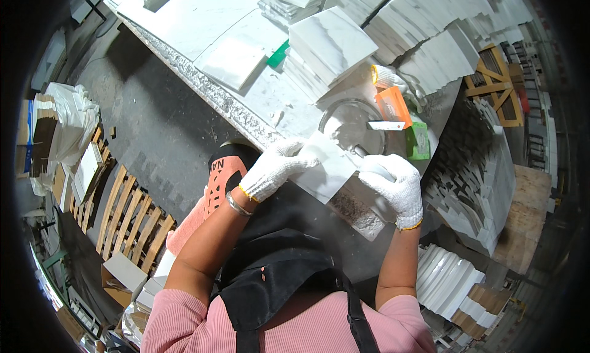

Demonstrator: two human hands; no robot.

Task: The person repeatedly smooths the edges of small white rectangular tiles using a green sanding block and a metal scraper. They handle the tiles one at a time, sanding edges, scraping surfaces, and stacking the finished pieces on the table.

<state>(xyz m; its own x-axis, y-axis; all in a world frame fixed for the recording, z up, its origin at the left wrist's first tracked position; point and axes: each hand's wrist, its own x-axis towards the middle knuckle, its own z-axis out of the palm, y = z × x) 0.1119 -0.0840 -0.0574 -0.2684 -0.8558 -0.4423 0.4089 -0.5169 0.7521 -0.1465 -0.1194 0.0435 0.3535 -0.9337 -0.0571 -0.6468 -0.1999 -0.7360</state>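
My left hand [279, 167], in a white knit glove with a yellow cuff edge, grips the left side of a square white marble tile [327, 172]. The tile is tilted over the table's near edge. At its right edge my gloved right hand [393, 184] is closed, fingertips by the tile's corner. A short grey piece [360, 151] shows at those fingertips, its kind unclear. Just beyond the tile sits a round clear bowl [354, 102] of white powder or paste. A white-bladed scraper [386, 125] lies across the bowl's right rim.
Stacks of veined marble tiles [335, 43] fill the table's far side. Orange [394, 107] and green [418, 141] packages and a spare glove [393, 78] lie right of the bowl. Wooden pallets [132, 218] stand at left; stacked tile pieces [476, 181] at right.
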